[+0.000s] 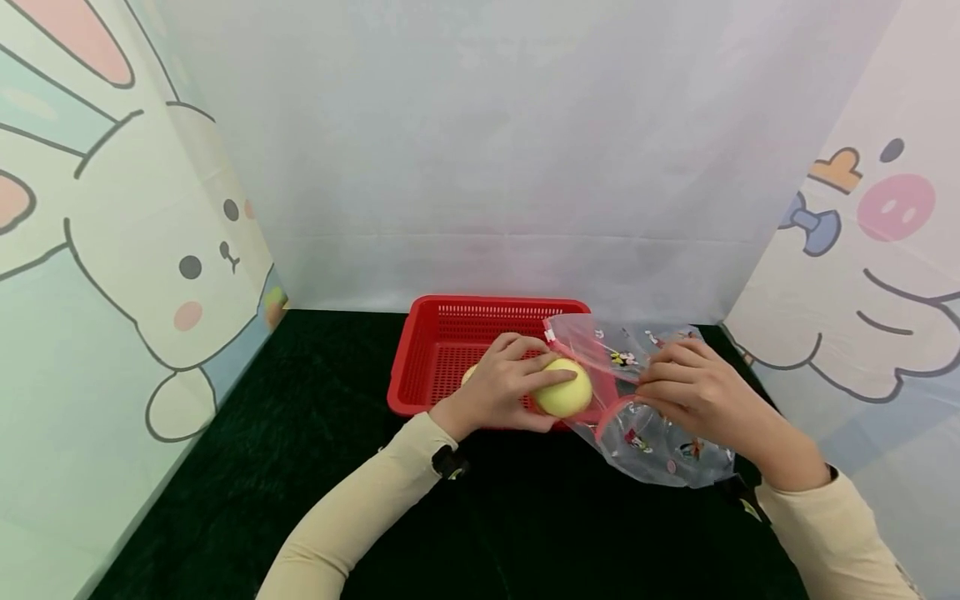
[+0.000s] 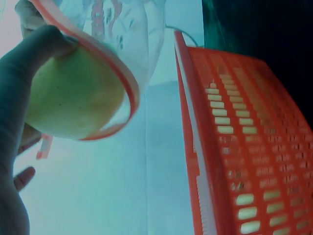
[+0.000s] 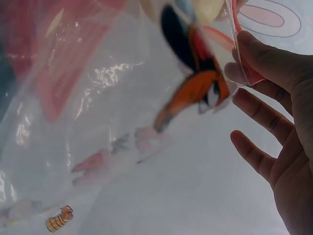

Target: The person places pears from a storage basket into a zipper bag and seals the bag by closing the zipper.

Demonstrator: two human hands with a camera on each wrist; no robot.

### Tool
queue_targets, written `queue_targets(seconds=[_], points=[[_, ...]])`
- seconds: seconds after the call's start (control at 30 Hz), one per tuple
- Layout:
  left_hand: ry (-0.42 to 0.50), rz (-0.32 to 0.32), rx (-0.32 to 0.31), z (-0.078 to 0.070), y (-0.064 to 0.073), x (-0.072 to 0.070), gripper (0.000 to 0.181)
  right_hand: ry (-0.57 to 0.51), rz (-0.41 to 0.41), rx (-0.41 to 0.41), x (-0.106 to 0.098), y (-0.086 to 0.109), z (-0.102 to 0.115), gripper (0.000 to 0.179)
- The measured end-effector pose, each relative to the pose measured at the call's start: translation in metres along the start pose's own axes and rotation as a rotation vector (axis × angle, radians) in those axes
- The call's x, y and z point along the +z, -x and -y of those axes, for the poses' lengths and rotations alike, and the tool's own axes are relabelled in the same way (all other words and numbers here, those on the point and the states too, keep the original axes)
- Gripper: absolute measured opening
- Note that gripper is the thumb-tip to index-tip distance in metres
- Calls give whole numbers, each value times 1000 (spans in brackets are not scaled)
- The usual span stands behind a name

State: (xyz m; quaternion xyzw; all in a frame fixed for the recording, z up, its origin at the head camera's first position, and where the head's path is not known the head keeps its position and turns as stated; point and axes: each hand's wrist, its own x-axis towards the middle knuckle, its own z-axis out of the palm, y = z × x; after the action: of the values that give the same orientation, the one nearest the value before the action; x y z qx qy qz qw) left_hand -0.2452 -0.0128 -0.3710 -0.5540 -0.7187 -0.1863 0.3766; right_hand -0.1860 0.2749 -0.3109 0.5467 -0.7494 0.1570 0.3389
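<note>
My left hand (image 1: pixel 506 379) grips a round, speckled yellow-green apple (image 1: pixel 564 389), thumb and fingers around its sides. In the left wrist view the apple (image 2: pixel 73 95) sits at the mouth of a clear zip bag, and the bag's red rim (image 2: pixel 128 83) loops round its far side. Cartoon figures are printed on the bag (image 1: pixel 660 454), which hangs widened to the right of the apple. My right hand (image 1: pixel 693 396) pinches the bag's red edge between thumb and forefinger, the other fingers loosely spread in the right wrist view.
A red plastic basket (image 1: pixel 401 379) with slotted walls stands behind and under my left hand. Part of another yellow round thing (image 1: pixel 468 374) shows inside it beside that hand. Dark green cloth (image 1: pixel 300 433) covers the table. Cartoon-printed curtains (image 1: pixel 487 167) enclose the back and sides.
</note>
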Motion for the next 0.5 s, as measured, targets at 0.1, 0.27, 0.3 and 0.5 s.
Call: queue_targets(seconds=[0.1, 0.27, 0.3, 0.5], points=[[-2, -5, -66, -6, -3, 2, 53, -22, -8, -16, 3, -3, 1, 37], [48, -39, -230, -17, -10, 0, 58, -34, -15, -43, 7, -5, 4, 35], [73, -46, -273, -19, -11, 0, 58, -32, -17, -47, 7, -6, 4, 36], [214, -24, -512, -32, -17, -4, 57, -11, -32, -69, 8, -8, 8, 39]])
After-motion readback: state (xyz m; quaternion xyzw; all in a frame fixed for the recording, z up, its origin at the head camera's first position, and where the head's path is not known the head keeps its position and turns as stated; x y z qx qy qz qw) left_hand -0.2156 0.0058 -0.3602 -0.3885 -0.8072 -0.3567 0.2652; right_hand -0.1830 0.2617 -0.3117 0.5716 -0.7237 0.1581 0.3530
